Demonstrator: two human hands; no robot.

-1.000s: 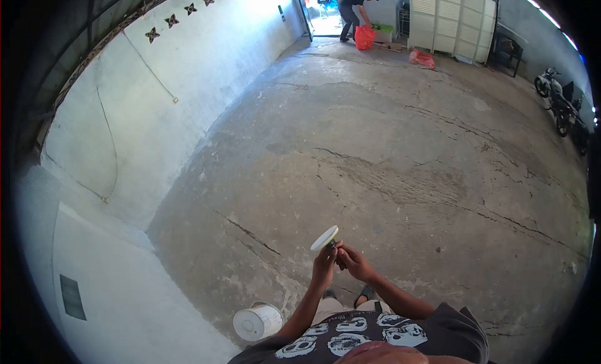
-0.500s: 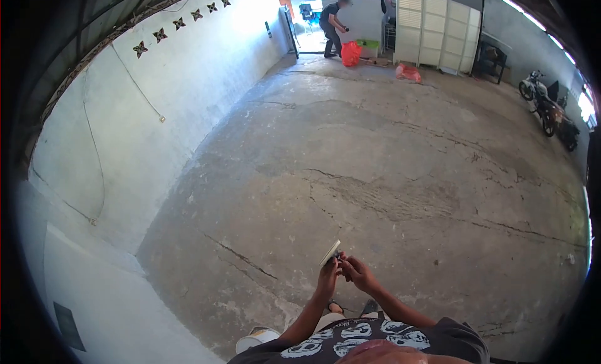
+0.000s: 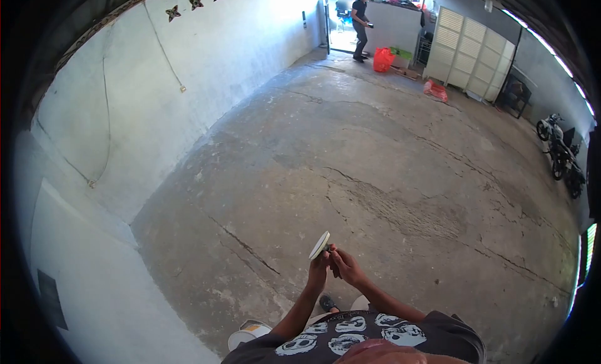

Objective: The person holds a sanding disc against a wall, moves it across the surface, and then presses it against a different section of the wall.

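Lower centre of frame: left hand & right hand both pinched 1 white disc, w/ 1 white bucket at bottom edge.

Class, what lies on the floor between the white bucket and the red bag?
In the head view, only bare, cracked concrete floor lies between the white bucket and the red bag.

Single head view, fisheye, looks forward-down over hands near bottom, floor beyond.
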